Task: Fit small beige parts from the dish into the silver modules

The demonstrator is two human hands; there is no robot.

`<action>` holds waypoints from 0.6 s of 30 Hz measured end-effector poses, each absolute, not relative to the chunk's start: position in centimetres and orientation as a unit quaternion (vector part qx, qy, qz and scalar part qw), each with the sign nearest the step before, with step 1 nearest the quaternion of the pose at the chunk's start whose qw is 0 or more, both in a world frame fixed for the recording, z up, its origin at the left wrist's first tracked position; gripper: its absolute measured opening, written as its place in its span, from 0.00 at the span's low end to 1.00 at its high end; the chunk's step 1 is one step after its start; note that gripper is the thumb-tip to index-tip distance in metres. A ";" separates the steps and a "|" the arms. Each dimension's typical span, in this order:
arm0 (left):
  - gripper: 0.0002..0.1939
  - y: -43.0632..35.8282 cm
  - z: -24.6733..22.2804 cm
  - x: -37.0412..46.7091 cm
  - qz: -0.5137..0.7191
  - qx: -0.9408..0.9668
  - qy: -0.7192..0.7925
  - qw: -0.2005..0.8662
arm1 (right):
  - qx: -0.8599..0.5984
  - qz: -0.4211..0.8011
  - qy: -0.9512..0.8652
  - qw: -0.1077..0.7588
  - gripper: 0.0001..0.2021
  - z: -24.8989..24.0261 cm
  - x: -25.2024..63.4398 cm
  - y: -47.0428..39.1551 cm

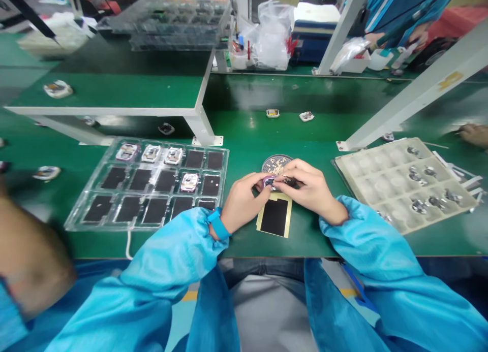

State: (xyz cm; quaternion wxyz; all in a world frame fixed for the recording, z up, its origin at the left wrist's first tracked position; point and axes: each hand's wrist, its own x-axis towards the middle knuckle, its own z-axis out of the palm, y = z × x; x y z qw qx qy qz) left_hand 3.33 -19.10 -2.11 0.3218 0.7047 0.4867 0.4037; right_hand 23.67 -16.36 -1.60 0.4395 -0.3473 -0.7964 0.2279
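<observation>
My left hand is closed on a small purple-rimmed device housing, held just above the bench. Bent over the same housing, my right hand pinches a small dark part whose kind I cannot make out. Its fingertips meet those of my left hand at the housing. Behind the hands lies a round dish of tiny pale pieces. A black rectangle on a yellowish sheet rests on the bench just below them.
At left, a transparent tray holds several housings; at right, a cream tray holds small metallic parts. White frame legs rise behind. More housings lie further back. A co-worker's arm is at left.
</observation>
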 end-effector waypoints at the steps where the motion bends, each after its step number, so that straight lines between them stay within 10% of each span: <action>1: 0.13 -19.1 -2.1 3.4 0.403 0.707 0.488 0.318 | -0.349 0.226 -0.798 0.437 0.06 -1.7 23.7 -16.4; 18: 0.12 -17.8 2.1 3.5 0.233 0.815 0.496 0.187 | -0.362 0.249 -0.804 0.402 0.02 -1.3 24.2 -16.3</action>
